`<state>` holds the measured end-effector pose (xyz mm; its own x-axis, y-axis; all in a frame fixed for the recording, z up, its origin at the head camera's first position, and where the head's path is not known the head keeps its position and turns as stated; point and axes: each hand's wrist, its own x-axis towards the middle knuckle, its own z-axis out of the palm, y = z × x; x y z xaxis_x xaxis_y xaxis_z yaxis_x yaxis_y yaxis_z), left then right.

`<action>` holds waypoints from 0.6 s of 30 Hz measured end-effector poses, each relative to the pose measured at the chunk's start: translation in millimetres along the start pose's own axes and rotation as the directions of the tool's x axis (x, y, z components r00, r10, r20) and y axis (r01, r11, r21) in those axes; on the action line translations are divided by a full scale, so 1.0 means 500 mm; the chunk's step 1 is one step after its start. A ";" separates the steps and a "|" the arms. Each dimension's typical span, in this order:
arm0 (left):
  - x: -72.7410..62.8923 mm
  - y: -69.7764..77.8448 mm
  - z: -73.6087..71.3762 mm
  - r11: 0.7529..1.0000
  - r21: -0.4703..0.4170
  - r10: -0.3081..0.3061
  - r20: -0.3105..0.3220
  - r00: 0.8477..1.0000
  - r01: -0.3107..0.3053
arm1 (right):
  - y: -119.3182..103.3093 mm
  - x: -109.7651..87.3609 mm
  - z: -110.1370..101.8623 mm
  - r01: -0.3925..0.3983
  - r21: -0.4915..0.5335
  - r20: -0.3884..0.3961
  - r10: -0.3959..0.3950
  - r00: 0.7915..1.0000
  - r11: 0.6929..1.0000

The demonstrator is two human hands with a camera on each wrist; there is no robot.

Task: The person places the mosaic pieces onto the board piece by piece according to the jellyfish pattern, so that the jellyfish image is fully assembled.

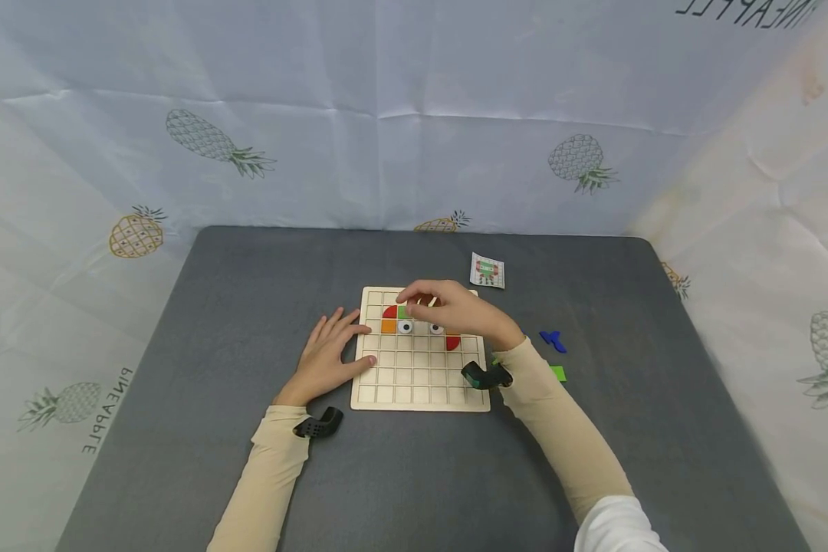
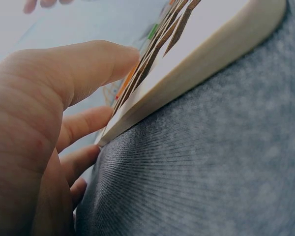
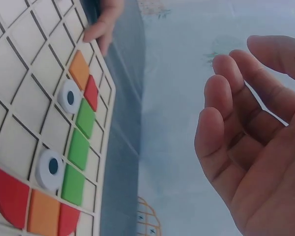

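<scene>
A pale wooden grid board [image 1: 414, 387] lies on the grey table. My left hand [image 1: 326, 360] spreads its fingers at the board's left side, with thumb and fingertips at the rim. Above the far part of the board hovers my right hand [image 1: 455, 307], its fingers loosely bent and nothing between them in the right wrist view. Three green squares [image 3: 78, 150] sit in a row on the board. Two white eye discs [image 3: 70, 97] lie beside them. Orange squares [image 3: 79, 70] and red rounded pieces [image 3: 11, 197] sit at both ends.
A small printed card [image 1: 487, 274] lies beyond the board's far right corner. Blue pieces [image 1: 555, 341] and a light green piece [image 1: 558, 373] rest to the right, near the right forearm. A pineapple-print cloth [image 1: 386, 169] hangs behind the table.
</scene>
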<state>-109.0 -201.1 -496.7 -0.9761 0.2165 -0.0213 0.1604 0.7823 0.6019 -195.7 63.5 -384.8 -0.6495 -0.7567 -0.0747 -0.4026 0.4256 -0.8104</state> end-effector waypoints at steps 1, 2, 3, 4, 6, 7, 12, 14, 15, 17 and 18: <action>0.000 0.000 0.000 1.000 0.000 -0.001 -0.001 1.000 0.001 | -0.003 -0.007 -0.005 0.000 0.006 -0.008 0.001 1.000 1.000; 0.000 0.000 0.000 1.000 0.000 -0.001 -0.002 1.000 0.001 | -0.004 -0.013 -0.009 -0.007 0.016 -0.017 0.008 1.000 1.000; 0.000 -0.001 0.001 1.000 0.000 -0.001 -0.003 1.000 0.001 | -0.005 -0.020 -0.013 -0.017 0.026 -0.026 0.018 1.000 1.000; 0.000 -0.001 0.001 1.000 0.000 -0.001 -0.003 1.000 0.001 | -0.005 -0.026 -0.017 -0.030 0.035 -0.034 0.031 0.999 0.999; -0.001 -0.001 0.000 1.000 -0.004 0.001 -0.002 1.000 -0.001 | -0.001 -0.041 -0.024 -0.057 0.057 -0.050 0.060 0.997 0.997; -0.001 -0.001 0.000 1.000 -0.008 0.003 -0.002 1.000 -0.003 | 0.002 -0.049 -0.027 -0.071 0.066 -0.057 0.074 0.996 0.995; -0.001 0.001 -0.002 1.000 -0.015 0.010 -0.005 1.000 -0.010 | 0.031 -0.082 -0.040 -0.131 0.059 -0.095 0.136 0.986 0.990; -0.001 0.001 -0.002 1.000 -0.012 0.009 -0.005 1.000 -0.009 | 0.041 -0.094 -0.045 -0.157 0.055 -0.111 0.162 0.981 0.986; -0.001 0.002 -0.002 1.000 -0.011 0.009 -0.005 1.000 -0.009 | 0.045 -0.099 -0.048 -0.168 0.059 -0.117 0.174 0.978 0.984; -0.001 0.002 -0.002 1.000 -0.009 0.007 -0.004 1.000 -0.007 | 0.055 -0.111 -0.055 -0.184 0.069 -0.128 0.192 0.973 0.980; -0.001 0.001 -0.002 1.000 -0.008 0.006 -0.004 1.000 -0.006 | 0.060 -0.117 -0.058 -0.192 0.073 -0.135 0.201 0.970 0.979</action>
<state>-108.3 -201.3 -495.6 -0.9756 0.2191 -0.0146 0.1653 0.7764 0.6082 -188.4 134.8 -387.7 -0.7981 -0.5818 -0.1565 -0.2221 0.5256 -0.8212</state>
